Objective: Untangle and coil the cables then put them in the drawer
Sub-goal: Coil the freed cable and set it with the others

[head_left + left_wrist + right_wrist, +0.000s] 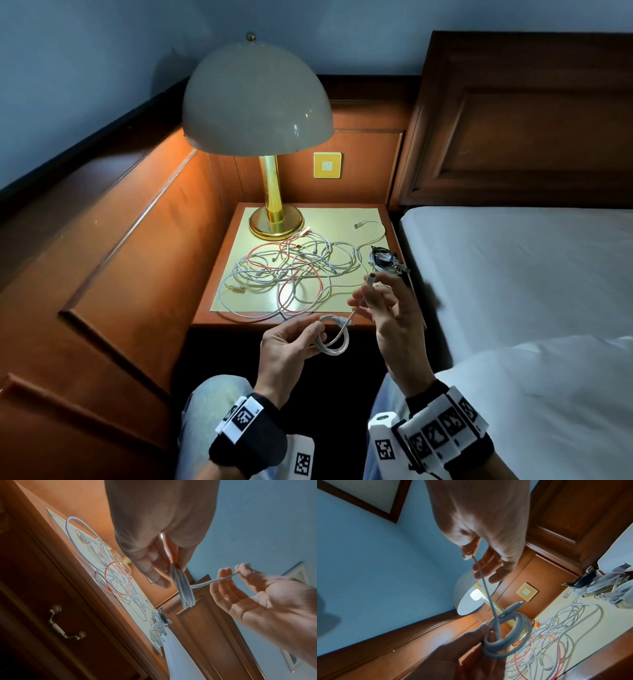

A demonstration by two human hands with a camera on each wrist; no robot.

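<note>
Coiling under way at the nightstand [212, 246], where I have one white cable [334, 337] wound into a small ring and held out in front of the stand's near edge. My left hand [291, 346] pinches that ring between thumb and fingers, loops hanging below. My right hand [387, 308] pinches the same cable's free end near its plug between thumb and forefinger, the other fingers spread loose, with a short straight run left to wind.

I judge the job well short of halfway. A few finished bundles [385, 260], white and black, sit at the stand's bed-side edge. The tangle [284, 270] of white and red cables sprawls over the middle of the stand top, between the lamp [270, 137] at the back and the near edge, with one loop lying just at that near edge. The drawer [56, 615] in the stand's front is closed, its handle [66, 623] untouched, so nothing is stowed yet.

Room is tight to the sides: a wooden wall panel [137, 240] hems the stand on the side away from the bed [513, 274], and the mattress presses close on the other. Open space lies only in front of the stand, above my knees, where both hands work. Pulling the drawer will need that same gap
</note>
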